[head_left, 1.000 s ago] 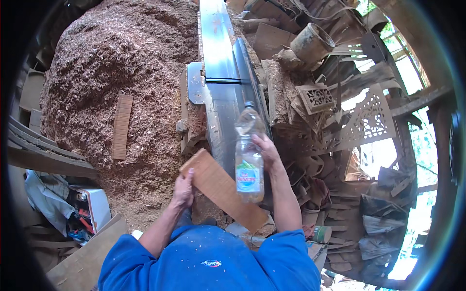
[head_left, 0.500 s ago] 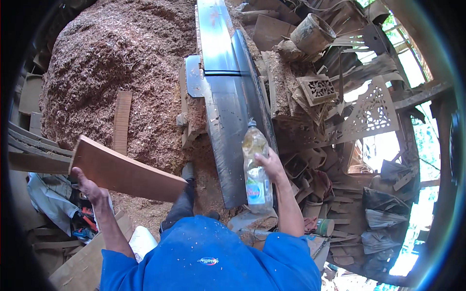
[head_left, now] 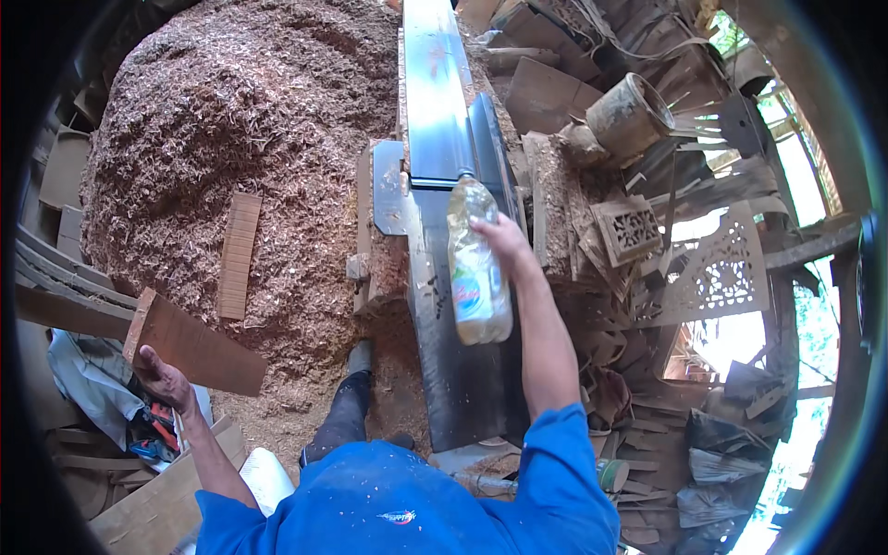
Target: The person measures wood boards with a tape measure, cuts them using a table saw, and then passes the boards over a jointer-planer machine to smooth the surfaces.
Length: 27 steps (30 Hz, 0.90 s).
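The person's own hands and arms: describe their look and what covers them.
The left hand and right hand are bare, with no gloves or watch visible. The forearms are uncovered too, below loose blue short sleeves.

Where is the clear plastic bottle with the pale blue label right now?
In the head view, just right of centre, the clear plastic bottle is in the person's right hand, over the long grey metal machine bed.
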Each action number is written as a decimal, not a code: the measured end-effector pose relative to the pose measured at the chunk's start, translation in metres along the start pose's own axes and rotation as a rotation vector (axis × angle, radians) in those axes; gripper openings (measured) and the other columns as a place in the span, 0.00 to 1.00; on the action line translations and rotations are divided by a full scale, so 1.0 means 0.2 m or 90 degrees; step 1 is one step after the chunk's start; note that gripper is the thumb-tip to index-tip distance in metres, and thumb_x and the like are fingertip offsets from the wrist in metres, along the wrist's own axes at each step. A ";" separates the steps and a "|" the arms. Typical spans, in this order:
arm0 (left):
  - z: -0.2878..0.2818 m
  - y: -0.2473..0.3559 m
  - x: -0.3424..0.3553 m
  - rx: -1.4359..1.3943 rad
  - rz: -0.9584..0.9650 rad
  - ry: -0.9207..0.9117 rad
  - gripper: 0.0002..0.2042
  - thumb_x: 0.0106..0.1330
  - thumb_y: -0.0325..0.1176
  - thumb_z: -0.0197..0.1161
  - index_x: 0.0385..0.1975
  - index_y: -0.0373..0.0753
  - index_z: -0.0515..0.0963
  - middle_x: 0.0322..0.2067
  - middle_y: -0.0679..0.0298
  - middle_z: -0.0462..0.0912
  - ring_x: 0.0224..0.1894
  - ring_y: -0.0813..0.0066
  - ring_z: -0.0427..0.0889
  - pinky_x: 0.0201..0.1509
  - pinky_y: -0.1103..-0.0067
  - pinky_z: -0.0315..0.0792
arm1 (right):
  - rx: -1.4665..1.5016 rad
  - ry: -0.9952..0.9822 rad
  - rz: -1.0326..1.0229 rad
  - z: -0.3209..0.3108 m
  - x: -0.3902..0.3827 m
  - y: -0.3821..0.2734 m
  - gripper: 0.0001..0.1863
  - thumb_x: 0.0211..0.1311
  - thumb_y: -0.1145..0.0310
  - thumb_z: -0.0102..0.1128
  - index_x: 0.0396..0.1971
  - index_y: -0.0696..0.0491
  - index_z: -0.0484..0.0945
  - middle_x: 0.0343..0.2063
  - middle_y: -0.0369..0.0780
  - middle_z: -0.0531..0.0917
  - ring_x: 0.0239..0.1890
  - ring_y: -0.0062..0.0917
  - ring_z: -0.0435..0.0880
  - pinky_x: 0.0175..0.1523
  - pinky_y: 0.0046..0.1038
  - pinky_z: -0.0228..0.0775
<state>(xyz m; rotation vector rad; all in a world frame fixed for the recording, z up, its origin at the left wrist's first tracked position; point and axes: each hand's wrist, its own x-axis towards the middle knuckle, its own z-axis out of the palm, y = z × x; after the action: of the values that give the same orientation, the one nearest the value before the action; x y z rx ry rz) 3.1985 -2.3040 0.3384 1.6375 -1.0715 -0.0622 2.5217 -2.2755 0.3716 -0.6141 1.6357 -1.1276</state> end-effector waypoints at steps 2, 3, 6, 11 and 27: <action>0.04 0.10 0.00 0.027 0.045 -0.009 0.31 0.75 0.56 0.57 0.50 0.25 0.77 0.46 0.43 0.83 0.44 0.54 0.80 0.53 0.65 0.71 | -0.009 0.033 0.006 0.02 0.16 -0.18 0.21 0.61 0.64 0.70 0.52 0.57 0.78 0.42 0.41 0.86 0.39 0.26 0.86 0.48 0.32 0.79; 0.03 -0.04 0.03 0.041 -0.013 -0.041 0.31 0.75 0.57 0.56 0.51 0.26 0.76 0.48 0.44 0.83 0.46 0.55 0.80 0.54 0.66 0.70 | -0.036 0.033 -0.056 -0.03 0.31 -0.16 0.22 0.61 0.62 0.70 0.51 0.57 0.78 0.42 0.42 0.86 0.39 0.27 0.86 0.46 0.32 0.79; 0.10 -0.24 0.06 0.002 0.061 -0.044 0.30 0.76 0.56 0.56 0.50 0.26 0.77 0.45 0.44 0.84 0.45 0.56 0.80 0.53 0.67 0.70 | -0.315 0.122 -0.103 -0.07 0.53 -0.18 0.24 0.60 0.59 0.71 0.51 0.57 0.78 0.42 0.43 0.86 0.39 0.27 0.87 0.45 0.32 0.80; 0.12 -0.48 0.17 0.337 0.104 -0.032 0.27 0.77 0.53 0.56 0.49 0.28 0.78 0.43 0.43 0.84 0.41 0.56 0.81 0.53 0.68 0.71 | -0.330 0.131 -0.052 0.05 0.48 -0.27 0.30 0.57 0.56 0.70 0.57 0.57 0.77 0.50 0.50 0.85 0.52 0.34 0.85 0.57 0.33 0.76; 0.74 -0.55 0.30 0.119 0.407 -0.076 0.22 0.80 0.46 0.53 0.47 0.28 0.79 0.41 0.45 0.84 0.42 0.55 0.81 0.48 0.66 0.74 | -0.137 0.502 -0.534 -0.78 -0.10 -0.48 0.32 0.68 0.58 0.67 0.65 0.60 0.69 0.56 0.48 0.81 0.56 0.37 0.80 0.62 0.36 0.73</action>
<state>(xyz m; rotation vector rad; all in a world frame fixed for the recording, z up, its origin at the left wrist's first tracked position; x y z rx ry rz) 3.2195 -2.4599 0.2232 1.3931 -1.6887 0.3733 2.3727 -2.2414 0.4741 -1.1553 2.2597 -1.9875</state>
